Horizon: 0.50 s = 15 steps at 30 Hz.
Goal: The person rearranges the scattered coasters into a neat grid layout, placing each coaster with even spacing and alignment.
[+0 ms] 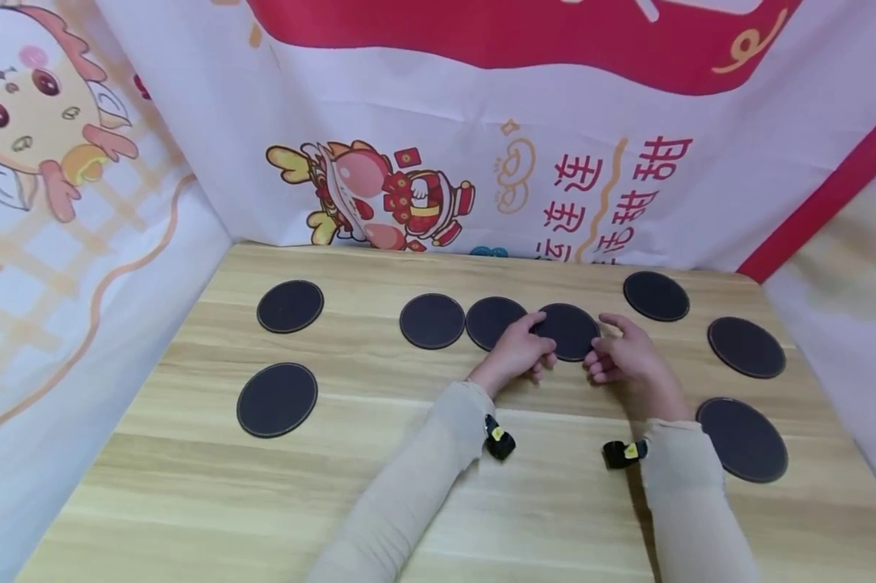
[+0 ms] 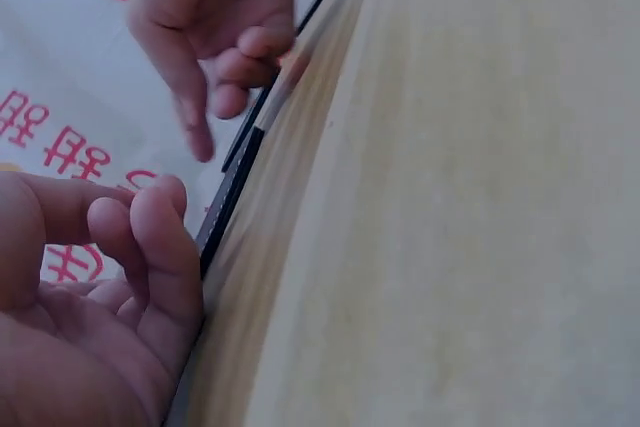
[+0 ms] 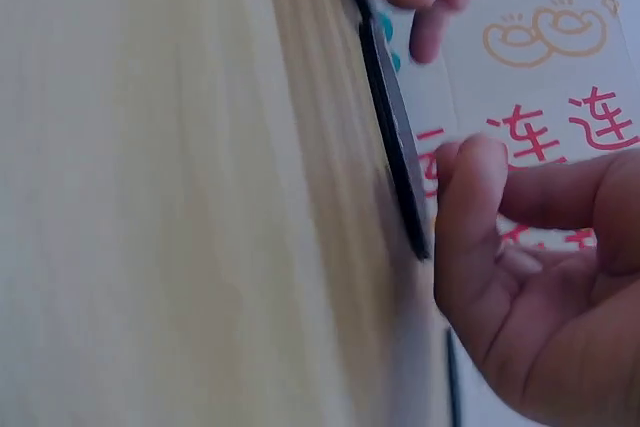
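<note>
A black round coaster (image 1: pixel 567 332) with a thin gold line near its rim lies towards the back of the wooden table, between my two hands. My left hand (image 1: pixel 520 348) is at its left edge, index finger and thumb apart, overlapping the rim in the head view. Beyond the opposite edge my right hand (image 1: pixel 627 356) hovers with loosely bent fingers and nothing in them. In the right wrist view the coaster (image 3: pixel 393 137) appears edge-on, with a gap between it and the right fingertips (image 3: pixel 470 162). A second coaster (image 1: pixel 492 320) is partly hidden behind the left hand.
Left of these lies another coaster (image 1: pixel 432 321). Two more, one farther back (image 1: pixel 290 306) and one nearer (image 1: pixel 277 400), lie at the table's left. Along the right side are three coasters (image 1: pixel 657 295). A printed cloth (image 1: pixel 380 89) hangs behind the table (image 1: pixel 212 502).
</note>
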Motion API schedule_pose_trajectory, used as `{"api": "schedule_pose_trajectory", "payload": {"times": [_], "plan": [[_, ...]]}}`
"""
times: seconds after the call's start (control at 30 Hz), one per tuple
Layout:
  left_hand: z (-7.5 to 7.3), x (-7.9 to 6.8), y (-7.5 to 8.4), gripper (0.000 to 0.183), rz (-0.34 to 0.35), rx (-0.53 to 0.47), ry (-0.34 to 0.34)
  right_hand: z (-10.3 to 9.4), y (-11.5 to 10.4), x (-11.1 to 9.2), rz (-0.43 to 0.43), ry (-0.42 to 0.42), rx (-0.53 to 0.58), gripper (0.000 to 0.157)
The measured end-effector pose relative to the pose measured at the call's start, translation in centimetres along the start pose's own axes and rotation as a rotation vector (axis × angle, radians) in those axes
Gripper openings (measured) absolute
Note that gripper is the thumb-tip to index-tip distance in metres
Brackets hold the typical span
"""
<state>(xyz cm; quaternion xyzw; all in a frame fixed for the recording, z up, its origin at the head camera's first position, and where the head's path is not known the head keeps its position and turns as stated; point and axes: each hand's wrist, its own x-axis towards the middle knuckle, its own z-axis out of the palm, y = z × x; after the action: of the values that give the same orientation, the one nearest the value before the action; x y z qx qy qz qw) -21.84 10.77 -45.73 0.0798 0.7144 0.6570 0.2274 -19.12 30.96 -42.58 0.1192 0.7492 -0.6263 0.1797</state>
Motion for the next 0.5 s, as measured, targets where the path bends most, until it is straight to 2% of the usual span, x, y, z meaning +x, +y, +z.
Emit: {"api": "schedule_pose_trajectory", "payload": {"times": [0.13,0.23,0.37,0.43,0.5], "plan": [[1.3,-0.9,0.5,0.058,0.023,-0.007,-0.057,-1.2,-0.2,-1.8,-0.074,-0.002,0.012,0.059],[3.3,-1.7,1.0,0.051,0.032,-0.012,-0.119,-2.6,-0.2,-4.1,-0.125,0.033,-0.038,0.051],[6.8,-3.2,2.0,0.038,-0.022,0.008,-0.243,-5.0,0.5,-7.7,-0.168,0.066,-0.101,0.035],[8.6,-3.9,2.6,0.03,-0.063,0.034,-0.315,-6.3,1.2,-9.4,-0.199,0.053,-0.089,0.027],[10.5,-4.6,3.1,0.025,-0.092,0.083,-0.371,-7.6,2.0,-10.9,-0.223,0.037,-0.056,0.026]]}}
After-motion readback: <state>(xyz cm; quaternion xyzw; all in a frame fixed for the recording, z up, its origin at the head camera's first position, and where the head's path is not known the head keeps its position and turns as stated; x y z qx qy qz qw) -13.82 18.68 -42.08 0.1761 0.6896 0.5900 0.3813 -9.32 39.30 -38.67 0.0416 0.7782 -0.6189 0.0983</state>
